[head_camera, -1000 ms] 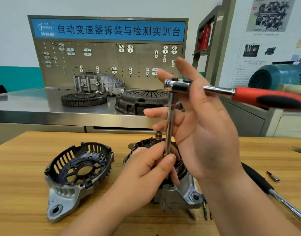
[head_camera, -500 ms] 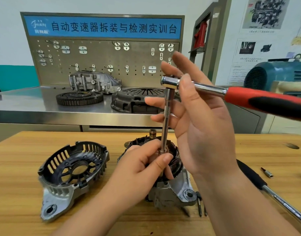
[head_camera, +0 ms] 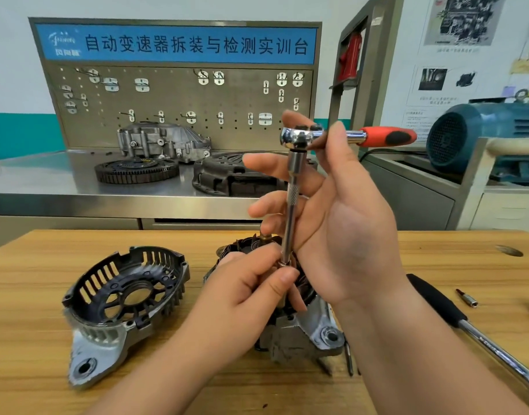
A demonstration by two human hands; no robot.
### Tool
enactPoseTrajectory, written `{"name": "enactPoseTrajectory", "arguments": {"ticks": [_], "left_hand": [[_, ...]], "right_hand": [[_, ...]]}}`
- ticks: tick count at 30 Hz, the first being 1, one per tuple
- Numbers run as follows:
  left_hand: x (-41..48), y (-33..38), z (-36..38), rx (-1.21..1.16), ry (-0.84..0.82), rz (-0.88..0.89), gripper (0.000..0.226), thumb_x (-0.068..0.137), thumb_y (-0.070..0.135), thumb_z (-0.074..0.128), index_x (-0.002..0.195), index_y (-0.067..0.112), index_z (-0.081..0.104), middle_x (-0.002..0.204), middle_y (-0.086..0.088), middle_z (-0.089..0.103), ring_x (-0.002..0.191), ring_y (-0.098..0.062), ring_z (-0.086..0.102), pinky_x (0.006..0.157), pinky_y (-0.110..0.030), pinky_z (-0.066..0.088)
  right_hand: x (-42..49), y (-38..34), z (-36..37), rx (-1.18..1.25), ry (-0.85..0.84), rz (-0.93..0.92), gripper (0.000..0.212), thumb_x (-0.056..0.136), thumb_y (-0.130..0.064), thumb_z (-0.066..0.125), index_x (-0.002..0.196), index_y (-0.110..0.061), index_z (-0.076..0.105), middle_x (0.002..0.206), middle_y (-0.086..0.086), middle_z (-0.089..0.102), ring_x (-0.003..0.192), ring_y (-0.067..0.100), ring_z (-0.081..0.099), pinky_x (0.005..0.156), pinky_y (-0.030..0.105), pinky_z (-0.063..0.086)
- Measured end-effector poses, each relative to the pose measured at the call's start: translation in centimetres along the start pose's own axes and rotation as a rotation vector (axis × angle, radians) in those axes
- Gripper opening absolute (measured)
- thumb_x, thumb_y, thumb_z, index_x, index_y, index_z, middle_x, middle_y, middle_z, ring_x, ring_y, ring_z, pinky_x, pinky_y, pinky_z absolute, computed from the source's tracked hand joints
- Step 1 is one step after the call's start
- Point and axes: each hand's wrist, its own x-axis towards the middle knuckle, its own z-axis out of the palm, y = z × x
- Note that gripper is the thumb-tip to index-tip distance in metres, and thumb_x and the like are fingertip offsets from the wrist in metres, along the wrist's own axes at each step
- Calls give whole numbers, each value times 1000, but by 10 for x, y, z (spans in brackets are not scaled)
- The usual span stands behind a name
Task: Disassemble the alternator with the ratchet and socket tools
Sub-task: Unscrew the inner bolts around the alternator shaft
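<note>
The alternator (head_camera: 311, 327) sits toward the front edge of the table (head_camera: 32, 295), beneath both hands. The left hand (head_camera: 248, 298) pinches the foot of the extension bar (head_camera: 291, 211) — the right hand (head_camera: 347, 223), fingers splayed, pinches the ratchet (head_camera: 299, 136) at its head.

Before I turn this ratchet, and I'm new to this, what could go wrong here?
1. Your right hand holds the ratchet only at its head, not the red handle, so it may slip under load.
2. The fingers of your left hand pinch the lower end of the bar right at the alternator; a slip could nip them.
3. The alternator seems unclamped on the table and might twist or tip.
</note>
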Motion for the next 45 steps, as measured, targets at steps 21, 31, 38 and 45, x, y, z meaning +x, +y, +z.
{"name": "enactPoseTrajectory", "arguments": {"ticks": [21, 31, 38, 45], "left_hand": [[-2, -3, 0, 64, 7, 10, 43, 87, 50, 35, 88, 18, 64, 78, 22, 69, 81, -14, 59, 82, -26, 38], [0, -1, 0, -3, -6, -53, 48, 83, 56, 39, 84, 13, 60, 68, 15, 69, 72, -19, 60, 84, -40, 43], [-1, -1, -2, 59, -40, 3, 43, 90, 49, 32, 85, 17, 59, 71, 17, 69, 74, -13, 60, 87, -26, 36], [-1, 0, 0, -2, 18, -41, 44, 82, 56, 38, 91, 20, 61, 70, 17, 70, 75, -12, 64, 87, -44, 45]], "right_hand": [[-2, -4, 6, 13, 15, 35, 47, 92, -48, 37, 118, -16, 59, 98, 2, 74, 68, 16, 70, 53, 23, 52], [-2, -6, 8, -76, 81, -98, 34, 89, -38, 49, 118, -26, 62, 120, -3, 69, 89, 21, 72, 68, 27, 56], [1, -7, 4, 100, 42, 93, 49, 87, -48, 37, 118, -16, 57, 103, 0, 74, 68, 17, 70, 51, 23, 53], [-3, -5, 6, -168, 83, -162, 30, 89, -28, 53, 118, -30, 63, 121, -3, 68, 89, 22, 71, 64, 26, 55]]}}
